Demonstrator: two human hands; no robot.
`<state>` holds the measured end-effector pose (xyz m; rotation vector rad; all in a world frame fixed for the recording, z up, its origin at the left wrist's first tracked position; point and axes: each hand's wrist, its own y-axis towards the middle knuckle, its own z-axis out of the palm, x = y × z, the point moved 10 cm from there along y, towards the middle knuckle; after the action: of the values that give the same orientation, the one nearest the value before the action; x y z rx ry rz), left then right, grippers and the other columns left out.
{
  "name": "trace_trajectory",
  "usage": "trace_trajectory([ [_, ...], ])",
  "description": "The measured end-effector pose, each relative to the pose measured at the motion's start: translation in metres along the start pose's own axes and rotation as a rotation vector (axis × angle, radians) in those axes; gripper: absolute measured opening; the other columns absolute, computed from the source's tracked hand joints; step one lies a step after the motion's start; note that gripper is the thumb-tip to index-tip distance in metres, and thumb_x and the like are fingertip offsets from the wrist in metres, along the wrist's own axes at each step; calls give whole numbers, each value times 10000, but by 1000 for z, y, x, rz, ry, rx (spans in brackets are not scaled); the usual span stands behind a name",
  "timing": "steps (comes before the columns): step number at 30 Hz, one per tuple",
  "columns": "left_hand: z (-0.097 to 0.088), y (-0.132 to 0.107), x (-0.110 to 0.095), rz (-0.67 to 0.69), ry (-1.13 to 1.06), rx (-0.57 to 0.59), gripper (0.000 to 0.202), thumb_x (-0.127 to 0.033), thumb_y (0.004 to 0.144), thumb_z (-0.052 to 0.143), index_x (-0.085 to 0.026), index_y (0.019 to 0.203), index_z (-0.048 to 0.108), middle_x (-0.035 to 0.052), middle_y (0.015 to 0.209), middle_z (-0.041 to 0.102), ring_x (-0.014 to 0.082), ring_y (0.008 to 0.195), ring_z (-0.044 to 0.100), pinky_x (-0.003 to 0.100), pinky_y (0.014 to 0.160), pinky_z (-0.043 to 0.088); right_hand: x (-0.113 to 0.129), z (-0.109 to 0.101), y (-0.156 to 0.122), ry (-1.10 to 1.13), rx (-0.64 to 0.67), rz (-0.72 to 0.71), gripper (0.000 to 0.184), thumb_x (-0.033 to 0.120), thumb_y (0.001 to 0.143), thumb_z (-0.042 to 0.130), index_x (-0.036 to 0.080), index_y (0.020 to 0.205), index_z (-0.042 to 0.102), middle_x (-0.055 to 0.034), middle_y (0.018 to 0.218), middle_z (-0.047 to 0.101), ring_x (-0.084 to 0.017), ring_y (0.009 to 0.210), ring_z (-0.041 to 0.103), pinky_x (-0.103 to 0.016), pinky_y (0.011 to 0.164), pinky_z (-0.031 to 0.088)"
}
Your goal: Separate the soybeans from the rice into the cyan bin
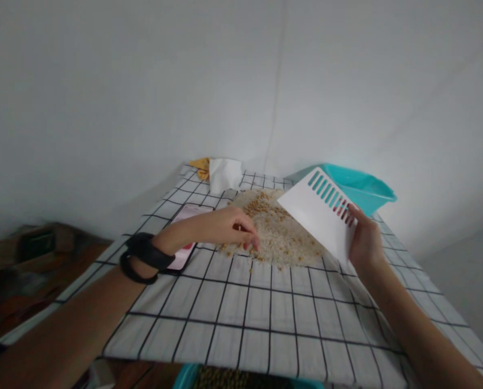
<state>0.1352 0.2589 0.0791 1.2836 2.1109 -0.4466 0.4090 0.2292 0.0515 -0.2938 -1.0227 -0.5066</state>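
Observation:
A loose heap of white rice grains (277,243) mixed with yellow soybean-like beans (261,204) lies spread on a checked cloth. My left hand (229,224), with a black band on its wrist, hovers at the left of the heap. Its fingers are curled together, pointing down at the grains, and what they hold, if anything, is hidden. My right hand (365,237) grips a white slotted plastic panel (318,210) by its right edge. The panel is tilted over the heap's right side, its row of slots toward the upper right.
Behind the panel stands a turquoise basin (359,186). A phone (182,254) lies under my left wrist. White paper (225,174) and a yellow cloth-like piece (201,166) sit at the far edge by the wall. Below the near edge, another turquoise container (187,375) holds greenish beans.

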Motion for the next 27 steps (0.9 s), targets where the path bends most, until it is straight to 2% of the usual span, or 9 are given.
trace_trajectory([
  [2,-10,-2,8,-74,-24,-74,308,-328,943,578,-175,897,841,49,709,759,140,583,610,250,548,377,0,4,-1,-19,37,-1,160,280,734,743,223,882,763,28,715,740,-187,617,656,-348,680,598],
  [4,-29,-6,21,-169,22,-214,266,-312,910,610,-174,889,836,41,711,765,134,573,589,254,555,361,0,10,-4,-49,90,-11,169,299,722,776,235,878,761,32,708,734,-173,600,641,-317,620,567],
  [6,-45,-10,32,-236,70,-318,201,-266,853,649,-168,852,824,41,731,777,141,610,603,254,586,376,0,17,-9,-96,143,-25,195,329,703,820,237,864,759,33,685,722,-157,582,623,-284,570,526],
  [8,-53,-13,39,-259,78,-355,167,-242,818,667,-168,846,815,48,783,797,156,673,640,254,631,415,-2,24,-15,-160,199,-30,234,356,674,863,231,841,757,30,664,716,-143,568,611,-259,539,492],
  [10,-52,-13,45,-267,60,-351,135,-235,785,696,-179,838,807,43,814,811,165,714,675,254,671,457,-5,31,-20,-213,243,-35,263,373,649,894,223,815,757,24,654,719,-134,565,611,-237,529,471],
  [15,-37,-9,53,-257,-31,-285,122,-166,710,719,-182,816,777,27,778,811,186,758,738,263,742,538,-7,37,-26,-255,266,-56,290,399,625,925,215,784,767,14,639,727,-124,563,612,-219,535,459],
  [19,-33,-7,54,-239,-85,-265,118,-170,720,707,-178,824,762,39,829,822,202,823,765,279,793,570,-6,33,-23,-241,233,-49,278,378,629,916,219,805,773,18,660,734,-128,575,621,-218,537,462],
  [23,-36,-7,56,-251,-73,-273,120,-184,761,688,-176,856,761,40,819,816,196,793,759,277,764,567,-3,25,-17,-192,170,-44,267,355,636,893,228,836,771,29,679,739,-126,585,630,-219,553,479],
  [27,-38,-10,51,-272,-3,-266,195,-107,740,656,-170,881,775,46,855,817,188,793,737,269,749,531,1,22,-15,-157,133,-41,260,344,633,876,233,843,771,27,672,734,-143,597,637,-240,580,500],
])
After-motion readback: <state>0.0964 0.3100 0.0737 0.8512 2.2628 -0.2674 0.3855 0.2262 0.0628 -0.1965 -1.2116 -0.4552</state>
